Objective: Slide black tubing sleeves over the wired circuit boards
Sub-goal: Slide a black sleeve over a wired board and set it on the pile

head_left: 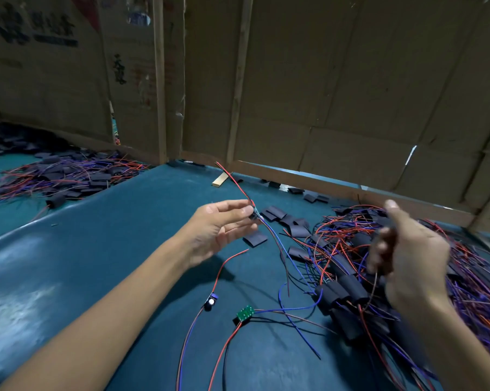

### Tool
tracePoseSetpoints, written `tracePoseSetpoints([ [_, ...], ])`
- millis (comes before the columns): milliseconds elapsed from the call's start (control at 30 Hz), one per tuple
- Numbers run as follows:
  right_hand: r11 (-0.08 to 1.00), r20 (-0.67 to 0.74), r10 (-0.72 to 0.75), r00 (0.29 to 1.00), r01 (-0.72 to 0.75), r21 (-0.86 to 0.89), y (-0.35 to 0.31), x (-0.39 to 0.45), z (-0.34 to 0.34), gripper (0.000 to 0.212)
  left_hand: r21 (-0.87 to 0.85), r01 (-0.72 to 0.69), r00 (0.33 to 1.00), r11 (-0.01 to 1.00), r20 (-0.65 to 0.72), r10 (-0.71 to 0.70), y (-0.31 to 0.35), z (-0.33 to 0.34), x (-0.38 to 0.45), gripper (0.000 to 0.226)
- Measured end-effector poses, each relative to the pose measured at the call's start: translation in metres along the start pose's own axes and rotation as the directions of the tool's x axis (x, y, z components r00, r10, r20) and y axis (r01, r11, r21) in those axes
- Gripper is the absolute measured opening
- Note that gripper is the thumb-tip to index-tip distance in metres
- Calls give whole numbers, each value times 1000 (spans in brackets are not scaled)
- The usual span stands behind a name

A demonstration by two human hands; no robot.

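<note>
My left hand (pixel 224 221) pinches a wired board (pixel 254 215), unsleeved. Right hand (pixel 404 258) blurred, grip unclear. Next: align a sleeve (pixel 255 239) with the board's end.

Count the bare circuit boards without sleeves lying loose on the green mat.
2: a green rectangular circuit board near centre front, a small dark board with round component left of it. The wire pile may hide more.

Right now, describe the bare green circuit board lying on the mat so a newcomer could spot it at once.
Start at the teal mat and look to its near middle, between the two forearms. There the green circuit board lies flat, left of the big pile of sleeved boards. It is the only bright green piece, unsleeved, unlike the small dark board on its left.
</note>
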State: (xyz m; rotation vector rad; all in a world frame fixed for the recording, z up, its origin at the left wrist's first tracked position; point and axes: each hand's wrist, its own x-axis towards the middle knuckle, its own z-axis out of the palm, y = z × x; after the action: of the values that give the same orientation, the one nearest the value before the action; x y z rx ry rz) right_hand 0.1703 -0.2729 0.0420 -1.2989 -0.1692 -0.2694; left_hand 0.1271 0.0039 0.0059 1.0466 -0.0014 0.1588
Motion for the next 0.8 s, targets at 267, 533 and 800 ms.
tracePoseSetpoints([
  [267, 974, 619, 224, 753, -153, -167, 34, -38, 34, 32, 356, -146, 977, 923, 199, 77, -28, 48, -15, 15],
  [533, 927, 364, 359, 859, -375, -30, 36, -5, 10, 22, 933, -237, 969, -271, 210, -127, -41, 31, -56, 75],
  [800, 827, 409, 440, 799, -539, 161, 41, 13, -8, 28, 911, -216, 970, -352, 241, 29, -56, -21, -42, 50],
])
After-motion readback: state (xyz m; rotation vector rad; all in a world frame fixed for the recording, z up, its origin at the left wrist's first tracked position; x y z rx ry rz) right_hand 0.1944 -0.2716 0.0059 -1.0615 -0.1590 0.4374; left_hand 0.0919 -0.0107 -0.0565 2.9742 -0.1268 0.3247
